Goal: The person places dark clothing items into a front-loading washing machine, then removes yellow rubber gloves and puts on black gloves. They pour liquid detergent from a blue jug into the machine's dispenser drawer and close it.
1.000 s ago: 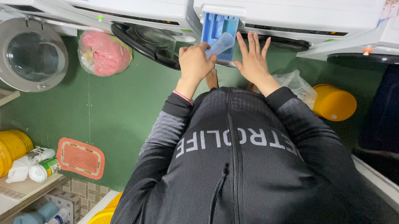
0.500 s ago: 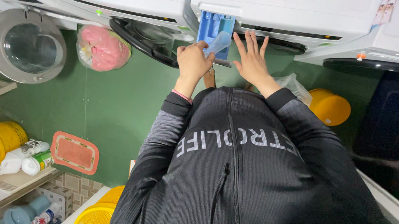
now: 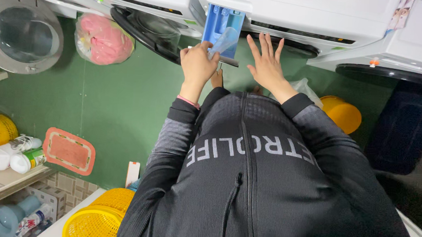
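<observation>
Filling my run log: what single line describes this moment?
left hand: tips pale blue scoop into open detergent drawer | right hand: fingers spread, empty

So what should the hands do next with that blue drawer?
Probably tip the pale blue cup further, emptying it. The left hand holds it tilted over the open blue drawer, while the right hand waits spread beside it.

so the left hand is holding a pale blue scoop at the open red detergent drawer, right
Not quite: the detergent drawer is blue, not red. The head view shows the left hand holding the pale blue scoop at it.
</observation>
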